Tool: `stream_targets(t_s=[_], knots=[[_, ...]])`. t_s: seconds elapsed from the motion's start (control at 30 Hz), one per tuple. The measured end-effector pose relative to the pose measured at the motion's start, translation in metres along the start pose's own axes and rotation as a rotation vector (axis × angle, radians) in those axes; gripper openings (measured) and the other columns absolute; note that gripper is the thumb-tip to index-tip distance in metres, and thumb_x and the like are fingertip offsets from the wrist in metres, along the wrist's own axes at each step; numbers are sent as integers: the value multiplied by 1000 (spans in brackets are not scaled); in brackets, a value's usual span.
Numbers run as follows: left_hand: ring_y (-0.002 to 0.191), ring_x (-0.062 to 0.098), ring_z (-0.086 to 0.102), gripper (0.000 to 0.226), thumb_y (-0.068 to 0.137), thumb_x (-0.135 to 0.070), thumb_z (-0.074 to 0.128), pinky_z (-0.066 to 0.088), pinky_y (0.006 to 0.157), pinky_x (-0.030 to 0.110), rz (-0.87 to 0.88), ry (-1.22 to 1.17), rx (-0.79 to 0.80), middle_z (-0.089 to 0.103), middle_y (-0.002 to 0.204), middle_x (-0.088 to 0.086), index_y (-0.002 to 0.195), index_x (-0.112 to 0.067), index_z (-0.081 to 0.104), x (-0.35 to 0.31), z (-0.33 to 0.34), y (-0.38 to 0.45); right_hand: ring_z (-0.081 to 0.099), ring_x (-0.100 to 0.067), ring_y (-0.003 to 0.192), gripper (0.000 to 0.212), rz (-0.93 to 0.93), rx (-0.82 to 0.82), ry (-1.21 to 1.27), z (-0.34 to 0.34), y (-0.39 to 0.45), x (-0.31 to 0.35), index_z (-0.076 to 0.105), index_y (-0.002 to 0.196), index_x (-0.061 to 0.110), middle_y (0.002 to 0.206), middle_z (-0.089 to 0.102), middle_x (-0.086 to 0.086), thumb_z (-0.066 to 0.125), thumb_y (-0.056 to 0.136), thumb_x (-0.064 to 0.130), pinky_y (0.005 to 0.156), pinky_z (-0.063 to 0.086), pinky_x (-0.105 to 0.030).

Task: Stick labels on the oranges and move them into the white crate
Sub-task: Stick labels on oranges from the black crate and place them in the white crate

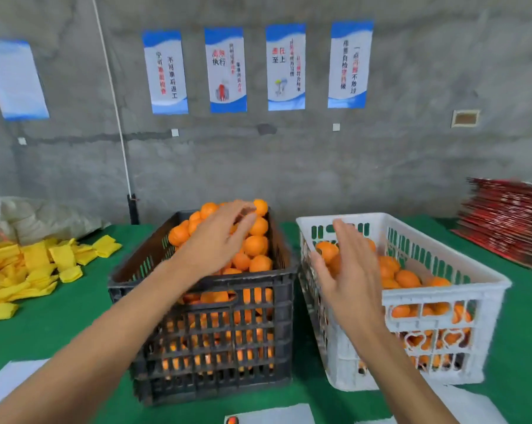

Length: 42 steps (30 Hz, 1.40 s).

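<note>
A black crate (203, 289) in the middle of the green table holds a heap of oranges (255, 244). To its right stands the white crate (479, 286), partly filled with oranges (407, 278). My left hand (219, 237) reaches over the black crate's heap, fingers spread and slightly bent above the fruit, holding nothing that I can see. My right hand (350, 264) hovers over the white crate's left rim with straight, relaxed fingers; an orange (327, 250) lies just beyond its thumb inside that crate.
A pile of yellow foam sleeves (35, 270) covers the table's left side, with a sack behind it. Red flattened cartons (509, 228) are stacked at the far right. White sheets (10, 384) lie near the front edge. A concrete wall with posters stands behind.
</note>
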<state>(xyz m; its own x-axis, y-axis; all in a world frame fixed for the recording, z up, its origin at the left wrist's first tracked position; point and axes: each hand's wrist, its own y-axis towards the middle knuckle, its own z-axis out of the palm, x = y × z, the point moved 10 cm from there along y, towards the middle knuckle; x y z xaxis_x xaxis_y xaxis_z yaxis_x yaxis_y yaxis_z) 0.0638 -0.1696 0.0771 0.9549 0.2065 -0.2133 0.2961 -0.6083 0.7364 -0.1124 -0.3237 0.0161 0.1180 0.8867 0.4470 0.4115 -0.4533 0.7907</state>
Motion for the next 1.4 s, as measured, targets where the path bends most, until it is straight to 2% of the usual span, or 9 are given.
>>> stream_targets(t_s=[0.17, 0.3, 0.43, 0.63, 0.83, 0.93, 1.07, 1.17, 1.4], knots=[[131, 31, 55, 50, 102, -36, 63, 45, 106, 37, -497, 265, 503, 57, 144, 14, 148, -20, 50, 142, 48, -4, 45, -3, 137, 43, -59, 176, 252, 64, -15, 35, 58, 145, 28, 144, 58, 13, 49, 107, 45, 118, 37, -36], [141, 31, 48, 76, 95, -51, 69, 49, 100, 38, -720, 359, 903, 35, 164, 6, 160, -35, 31, 181, 83, -38, 53, -12, 87, 26, -267, 20, 101, 84, -25, 62, 75, 104, 28, 87, 64, 15, 50, 106, 34, 97, 48, -36], [123, 42, 64, 70, 98, -25, 72, 57, 101, 49, -848, 279, 1038, 44, 155, 17, 158, -28, 36, 187, 118, -51, 44, -16, 76, 26, -262, -148, 68, 86, -29, 59, 72, 90, 24, 75, 53, 10, 51, 105, 29, 86, 45, -33], [141, 51, 44, 75, 97, -4, 69, 49, 108, 57, -982, -13, 1040, 23, 168, 19, 160, -28, 35, 197, 124, -65, 45, -20, 74, 26, -237, -212, 82, 83, -31, 61, 72, 82, 18, 72, 53, 6, 54, 101, 25, 86, 42, -31], [114, 44, 68, 43, 93, 2, 69, 60, 95, 47, -853, 90, 896, 53, 148, 18, 130, -21, 65, 192, 107, -50, 43, -17, 74, 21, -270, -142, 57, 85, -30, 60, 69, 83, 20, 74, 50, 9, 58, 101, 24, 84, 44, -32], [110, 35, 64, 29, 88, -5, 78, 56, 80, 36, -645, 52, 629, 55, 129, 13, 103, -25, 63, 163, 73, -23, 42, -14, 73, 21, -273, -88, 48, 81, -27, 62, 67, 82, 21, 73, 47, 12, 58, 101, 23, 81, 46, -36], [102, 38, 60, 46, 85, -8, 84, 47, 78, 35, -380, -248, 134, 45, 127, 4, 99, -32, 48, 95, 7, -24, 63, -18, 97, 28, -175, 25, -15, 78, -25, 72, 71, 119, 22, 99, 68, 10, 50, 105, 33, 104, 44, -41], [96, 34, 74, 42, 86, -18, 84, 61, 77, 36, -262, -735, -55, 48, 142, -1, 103, -25, 46, 40, -17, -62, 51, -11, 134, 53, -180, 34, 84, 67, -30, 102, 46, 152, 19, 141, 59, 8, 39, 108, 47, 123, 27, -39], [92, 31, 77, 64, 81, -24, 87, 64, 72, 39, -399, -846, -161, 60, 128, -19, 131, -38, 48, 1, 5, -165, 56, -16, 127, 54, -180, 70, 398, 59, -87, 110, 57, 145, 18, 139, 60, 3, 47, 103, 51, 100, 48, -28]])
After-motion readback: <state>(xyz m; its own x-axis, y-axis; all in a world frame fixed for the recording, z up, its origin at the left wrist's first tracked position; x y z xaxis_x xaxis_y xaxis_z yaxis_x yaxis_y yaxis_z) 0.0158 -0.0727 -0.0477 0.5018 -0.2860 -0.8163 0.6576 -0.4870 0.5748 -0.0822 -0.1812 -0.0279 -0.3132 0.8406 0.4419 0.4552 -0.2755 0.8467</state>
